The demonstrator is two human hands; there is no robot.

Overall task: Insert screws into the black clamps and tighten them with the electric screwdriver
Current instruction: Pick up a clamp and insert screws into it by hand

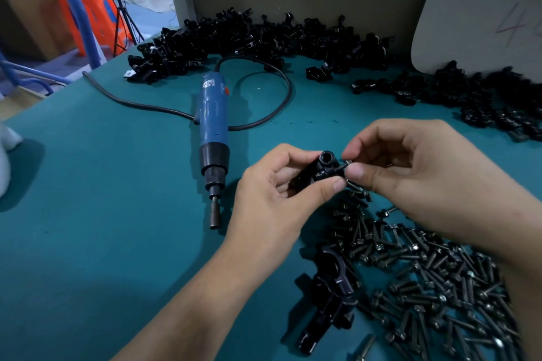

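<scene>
One black clamp [318, 171] is in work: the left hand [272, 199] grips it above the green mat [117, 214] while the right hand [410, 173] pinches a screw [341, 167] at its side hole, seating judged incomplete. The electric screwdriver [213, 126] lies unheld nearby, so tightening remains. No container holds parts; spare clamps [234, 38] and loose screws [434, 278] lie heaped on the mat.

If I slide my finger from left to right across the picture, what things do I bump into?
Orange stool → screwdriver → left hand → clamp → screw → right hand.
</scene>
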